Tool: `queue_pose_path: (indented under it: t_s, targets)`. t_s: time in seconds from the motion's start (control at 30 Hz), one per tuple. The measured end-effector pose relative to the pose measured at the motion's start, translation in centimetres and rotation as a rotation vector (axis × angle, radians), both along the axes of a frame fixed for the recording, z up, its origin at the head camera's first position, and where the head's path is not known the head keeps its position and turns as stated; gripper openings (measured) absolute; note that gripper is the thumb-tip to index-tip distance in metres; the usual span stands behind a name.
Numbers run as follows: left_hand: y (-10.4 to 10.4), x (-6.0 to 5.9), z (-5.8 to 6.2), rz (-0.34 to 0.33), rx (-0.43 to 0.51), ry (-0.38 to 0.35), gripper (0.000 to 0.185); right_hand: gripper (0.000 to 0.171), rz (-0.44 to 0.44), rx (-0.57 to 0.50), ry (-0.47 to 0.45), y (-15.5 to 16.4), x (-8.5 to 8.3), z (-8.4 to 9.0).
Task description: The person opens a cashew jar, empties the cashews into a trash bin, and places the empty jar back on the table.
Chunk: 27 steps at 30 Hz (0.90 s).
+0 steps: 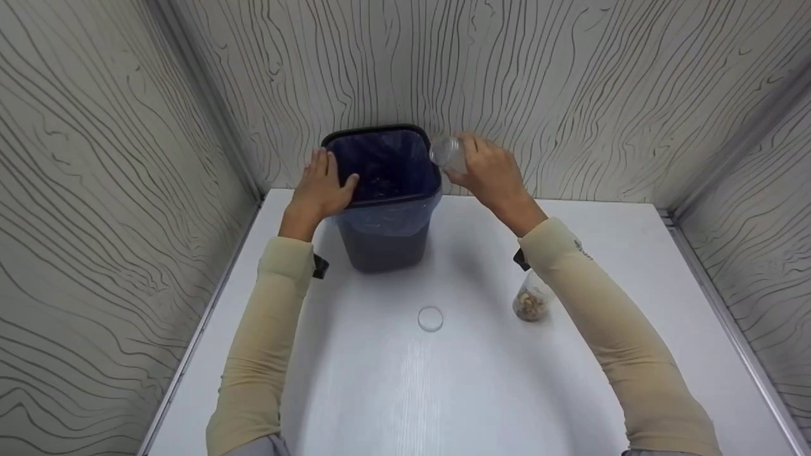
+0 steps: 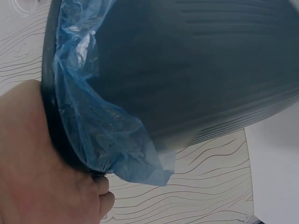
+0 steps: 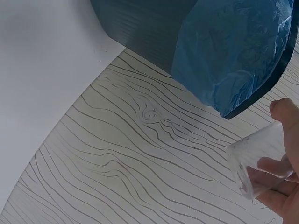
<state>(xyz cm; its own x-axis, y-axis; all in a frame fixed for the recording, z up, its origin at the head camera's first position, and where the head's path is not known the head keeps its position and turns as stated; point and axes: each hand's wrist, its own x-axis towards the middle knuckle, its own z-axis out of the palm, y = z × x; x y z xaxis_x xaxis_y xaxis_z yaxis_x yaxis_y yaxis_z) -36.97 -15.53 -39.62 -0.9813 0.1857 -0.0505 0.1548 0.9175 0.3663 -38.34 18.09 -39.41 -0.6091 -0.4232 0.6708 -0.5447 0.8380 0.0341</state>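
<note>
A dark bin [image 1: 386, 244] stands at the back of the white table, a blue liner bag [image 1: 396, 216] folded over its rim. My left hand [image 1: 320, 193] grips the near left corner of that rim, thumb over the inside and fingers curled over the outer edge, as the left wrist view shows. My right hand [image 1: 494, 171] holds a clear plastic jar [image 1: 448, 155] tilted beside the right rim. In the right wrist view the jar [image 3: 257, 156] looks transparent, with fingers showing through its wall. The bottom of the bin's inside is dark.
A clear round lid or ring [image 1: 431, 318] lies mid-table. To its right, partly behind my right sleeve, stands a clear jar [image 1: 531, 305] with brown pieces resembling nuts. Wood-patterned walls [image 1: 570, 95] enclose the table [image 1: 405, 380] at the back and sides.
</note>
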Motion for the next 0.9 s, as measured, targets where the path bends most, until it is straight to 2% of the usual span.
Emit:
queue_pose_path:
  t_s: [0.37, 0.67, 0.9]
  targets:
    - [0.0, 0.1, 0.3, 0.002, -0.014, -0.004, 0.083, 0.069, -0.045, -0.080, -0.073, 1.1, 0.5, -0.6]
    - [0.0, 0.1, 0.2, -0.006, -0.021, 0.006, 0.083, 0.077, -0.077, -0.113, -0.089, 2.0, 0.7, -1.3]
    - [0.0, 0.1, 0.1, -0.009, -0.019, 0.007, 0.083, 0.079, -0.081, -0.190, -0.106, 2.5, 0.9, -2.1]
